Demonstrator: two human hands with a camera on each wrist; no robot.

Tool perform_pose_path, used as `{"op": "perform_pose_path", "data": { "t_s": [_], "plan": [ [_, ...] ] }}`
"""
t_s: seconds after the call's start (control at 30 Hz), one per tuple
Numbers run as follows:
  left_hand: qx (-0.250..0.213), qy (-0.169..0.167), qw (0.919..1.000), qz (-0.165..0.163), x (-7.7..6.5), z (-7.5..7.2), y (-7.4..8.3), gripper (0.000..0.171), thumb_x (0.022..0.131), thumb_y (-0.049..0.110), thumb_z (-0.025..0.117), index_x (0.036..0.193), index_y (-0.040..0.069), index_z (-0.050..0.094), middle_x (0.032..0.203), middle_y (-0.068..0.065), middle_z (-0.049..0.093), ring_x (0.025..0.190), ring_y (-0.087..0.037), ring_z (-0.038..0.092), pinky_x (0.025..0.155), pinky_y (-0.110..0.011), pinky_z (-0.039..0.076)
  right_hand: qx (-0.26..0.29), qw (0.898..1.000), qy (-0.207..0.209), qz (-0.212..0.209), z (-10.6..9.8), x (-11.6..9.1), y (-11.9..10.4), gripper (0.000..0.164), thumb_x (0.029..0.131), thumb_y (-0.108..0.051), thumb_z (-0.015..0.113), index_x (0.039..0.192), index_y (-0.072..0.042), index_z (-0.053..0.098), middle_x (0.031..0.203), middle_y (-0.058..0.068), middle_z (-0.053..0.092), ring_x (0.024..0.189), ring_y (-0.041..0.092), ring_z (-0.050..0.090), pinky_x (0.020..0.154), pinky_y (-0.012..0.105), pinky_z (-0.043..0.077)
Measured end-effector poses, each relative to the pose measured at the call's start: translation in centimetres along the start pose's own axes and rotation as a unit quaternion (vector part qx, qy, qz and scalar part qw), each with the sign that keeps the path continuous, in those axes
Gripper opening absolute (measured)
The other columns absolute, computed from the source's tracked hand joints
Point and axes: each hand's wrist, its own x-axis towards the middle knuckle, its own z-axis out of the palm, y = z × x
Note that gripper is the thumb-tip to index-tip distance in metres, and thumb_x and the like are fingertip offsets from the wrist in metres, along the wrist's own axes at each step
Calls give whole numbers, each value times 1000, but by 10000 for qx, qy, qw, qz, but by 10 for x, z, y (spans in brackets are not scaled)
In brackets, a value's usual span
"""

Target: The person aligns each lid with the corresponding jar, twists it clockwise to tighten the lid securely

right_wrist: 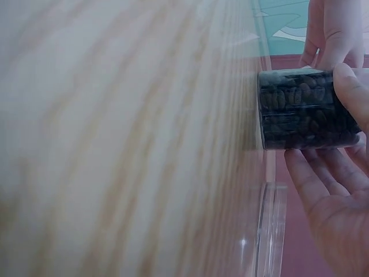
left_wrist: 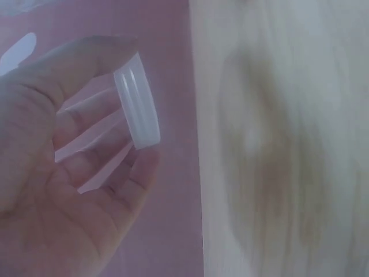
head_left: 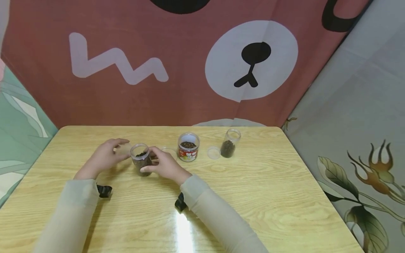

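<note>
My left hand (head_left: 105,156) pinches a clear plastic screw lid (left_wrist: 138,109) between the thumb and fingertips, just left of an uncovered jar. That clear jar (head_left: 141,162) contains dark pieces like beans or seeds, and its open mouth faces up. From its right side my right hand (head_left: 167,164) grips the jar, with thumb and fingers round its wall. Up close in the right wrist view the jar (right_wrist: 305,109) looks nearly full of the dark oval pieces, its base at or very near the table. The lid in the head view is faint against the wood.
Behind the right hand lies a clear lid (head_left: 170,151), partly hidden. A wider jar (head_left: 188,154) with a red label and brown contents stands beside it. Farther right are another clear lid (head_left: 213,152) and a slim open jar (head_left: 228,149) part-filled with dark bits. Printed cloth (head_left: 190,105) hangs behind the table.
</note>
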Motion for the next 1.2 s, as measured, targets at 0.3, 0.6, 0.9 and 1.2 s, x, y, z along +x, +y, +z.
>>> {"op": "perform_pose_path", "data": {
  "t_s": [0.3,0.6,0.9,1.2],
  "plan": [
    [-482,497,9976,-99,-8,-5,10,59,99,28,68,146,-1,49,144,-28,49,124,-46,49,98,-62,48,113,9999,39,-55,1,-2,0,53,87,-20,83,132,-14,56,125,0,65,115,9,60,95,17,51],
    [-873,806,9926,-251,-12,-6,15,64,99,33,69,149,1,46,145,-27,48,125,-46,50,101,-61,47,151,9998,98,-19,1,-3,1,56,86,-21,84,134,-13,56,126,0,65,117,10,60,94,17,51],
    [-1267,1037,9859,-345,-18,-4,20,68,97,39,69,151,6,46,149,-19,48,129,-38,49,100,-46,51,215,9997,148,15,2,-4,3,57,84,-20,85,133,-13,57,126,1,65,115,9,61,93,16,51],
    [-1571,1200,9800,-232,-21,-3,25,64,97,36,70,151,9,47,150,-14,48,129,-33,50,88,-6,47,354,9993,105,49,2,-10,4,57,82,-17,87,131,-14,58,123,-2,65,114,8,60,95,17,51]
  ]
}}
